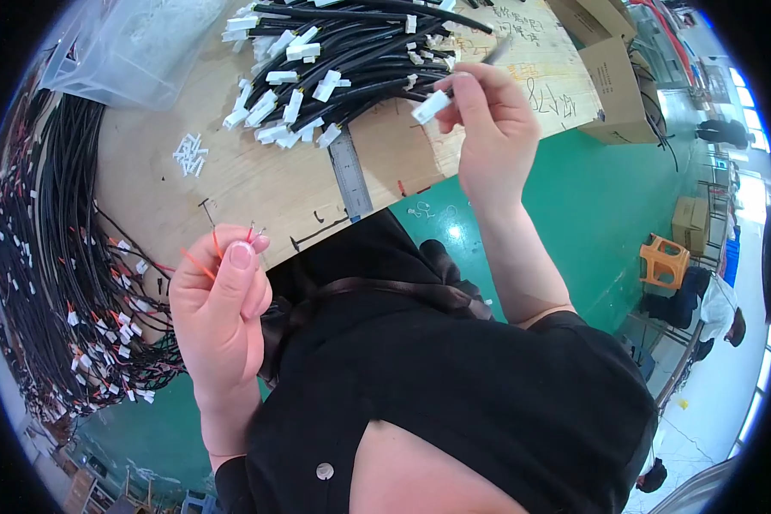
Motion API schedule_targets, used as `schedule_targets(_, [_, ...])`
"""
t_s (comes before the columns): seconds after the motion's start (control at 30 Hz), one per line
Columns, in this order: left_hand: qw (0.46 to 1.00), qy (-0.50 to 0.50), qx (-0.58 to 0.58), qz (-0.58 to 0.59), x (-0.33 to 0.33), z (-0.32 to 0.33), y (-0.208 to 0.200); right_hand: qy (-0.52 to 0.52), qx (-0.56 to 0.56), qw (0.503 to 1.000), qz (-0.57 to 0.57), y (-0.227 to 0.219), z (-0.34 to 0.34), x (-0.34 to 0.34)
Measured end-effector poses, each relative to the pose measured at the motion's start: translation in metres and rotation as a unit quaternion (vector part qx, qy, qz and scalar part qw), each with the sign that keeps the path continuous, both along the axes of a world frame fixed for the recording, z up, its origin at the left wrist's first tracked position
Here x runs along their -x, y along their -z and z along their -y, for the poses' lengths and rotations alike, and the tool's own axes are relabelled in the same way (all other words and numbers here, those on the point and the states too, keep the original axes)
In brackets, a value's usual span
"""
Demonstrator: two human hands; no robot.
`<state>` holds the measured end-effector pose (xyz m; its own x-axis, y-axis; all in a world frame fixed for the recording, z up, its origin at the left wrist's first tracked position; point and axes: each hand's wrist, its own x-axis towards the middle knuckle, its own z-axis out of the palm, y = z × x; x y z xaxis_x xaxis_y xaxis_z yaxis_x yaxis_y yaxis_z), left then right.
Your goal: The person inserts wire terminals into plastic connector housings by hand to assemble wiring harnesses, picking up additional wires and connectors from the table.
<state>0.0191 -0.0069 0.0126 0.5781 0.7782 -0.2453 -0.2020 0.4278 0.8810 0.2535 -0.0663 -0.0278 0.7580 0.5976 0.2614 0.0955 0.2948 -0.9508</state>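
Note:
Over the table's near edge, my left hand [223, 308] is closed, thumb pressed against the fingers. It pinches thin orange wires [199, 264] whose small metal ends stick up above the fingertips. Farther right, my right hand [497, 128] is closed on a white plug connector [431, 107], with a dark cable end showing behind the fingers. That hand is beside a heap of thick black cables [360, 38] tipped with white connectors. A small pile of white plastic pieces [190, 155] lies beyond my left hand.
A steel ruler [349, 176] lies near the edge of the wooden table [137, 197]. A clear plastic bin [120, 68] stands at far left, above long bundled black cables [64, 163]. Cardboard boxes [608, 86] and an orange stool [664, 261] are at right; people are farther off.

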Motion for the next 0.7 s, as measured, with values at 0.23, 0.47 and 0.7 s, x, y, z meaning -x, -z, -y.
schedule_targets(0.23, [0.999, -0.037, 0.014, 0.010, -0.013, 0.003, 0.001, -0.211, 0.059, 0.940, 0.263, 0.001, 0.011, 0.063])
schedule_targets(0.47, [0.995, -0.089, 0.016, 0.047, -0.016, 0.002, -0.007, -0.489, 0.032, 0.840, 0.231, -0.010, 0.005, 0.093])
schedule_targets(0.7, [0.996, -0.006, 0.003, 0.086, 0.008, 0.004, -0.017, -0.464, 0.010, 0.886, -0.019, -0.039, -0.024, 0.046])
